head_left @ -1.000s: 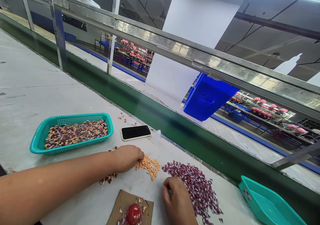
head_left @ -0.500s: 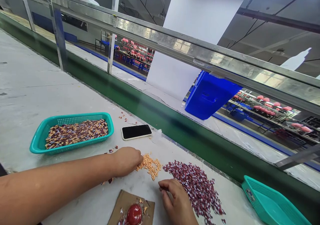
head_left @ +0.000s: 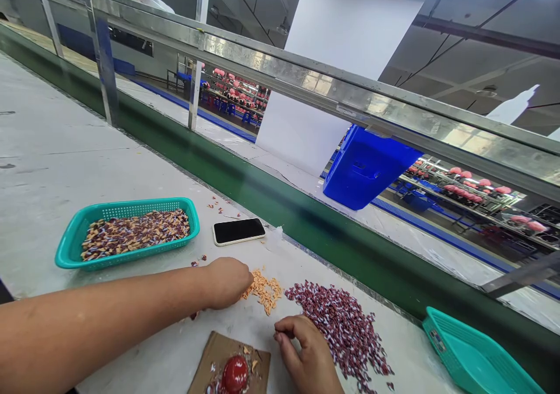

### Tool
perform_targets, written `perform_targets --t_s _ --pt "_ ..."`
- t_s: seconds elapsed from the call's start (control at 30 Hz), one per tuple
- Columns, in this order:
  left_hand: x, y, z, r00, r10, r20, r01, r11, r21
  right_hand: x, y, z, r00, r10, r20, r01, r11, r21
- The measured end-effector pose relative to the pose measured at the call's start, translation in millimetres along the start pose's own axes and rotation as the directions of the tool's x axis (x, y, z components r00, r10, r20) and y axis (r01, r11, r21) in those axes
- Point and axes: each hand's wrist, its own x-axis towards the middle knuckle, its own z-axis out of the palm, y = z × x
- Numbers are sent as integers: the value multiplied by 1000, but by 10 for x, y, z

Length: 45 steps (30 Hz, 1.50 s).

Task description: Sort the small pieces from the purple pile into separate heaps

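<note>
My left hand [head_left: 230, 283] reaches across to the left edge of a small pile of orange curved pieces [head_left: 269, 290]. Its fingers are curled down and their tips are hidden, so what they hold does not show. My right hand [head_left: 310, 356] is closed in a pinch, with a tiny dark piece [head_left: 276, 334] at thumb and forefinger. Just beyond it spreads a large heap of dark red and white pieces [head_left: 339, 324]. Between my hands and nearer to me, a shiny red dome-shaped thing [head_left: 235, 373] sits on a brown cardboard square [head_left: 209, 359] with scraps and smears around it.
A green basket [head_left: 70, 253] of mixed orange and dark red pieces stands at the left. Beside it lies a phone [head_left: 238, 231]. Another green basket [head_left: 476, 353] is at the right. Behind runs a green belt [head_left: 236, 178] under a metal rail, with a blue bin [head_left: 367, 166] beyond.
My right hand has shifted slightly left, still pinched. My left hand has moved a touch to the right at the orange pile's edge.
</note>
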Motion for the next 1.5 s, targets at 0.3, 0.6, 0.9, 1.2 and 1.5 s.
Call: perform_targets --t_s 0.3,0.6,0.9,1.2,1.5 --pt "-24 -80 -43 1000 11 11 -10 999 -53 -20 -21 -5 1000 16 9 -16 1000 25" --pt "-11 23 8 999 39 2 -39 999 9 -1 -62 -10 1000 -6 -10 6 1000 16" --pt "-13 76 -24 994 98 -55 -102 991 -82 6 -73 -2 1000 6 -20 -4 997 81" --pt "-269 414 -65 944 241 -227 -318 849 -422 -68 -285 47 982 128 138 -188 710 678" --pt "-448 520 96 852 247 -462 -462 769 -441 -49 -389 9 961 64 270 -277 153 949"
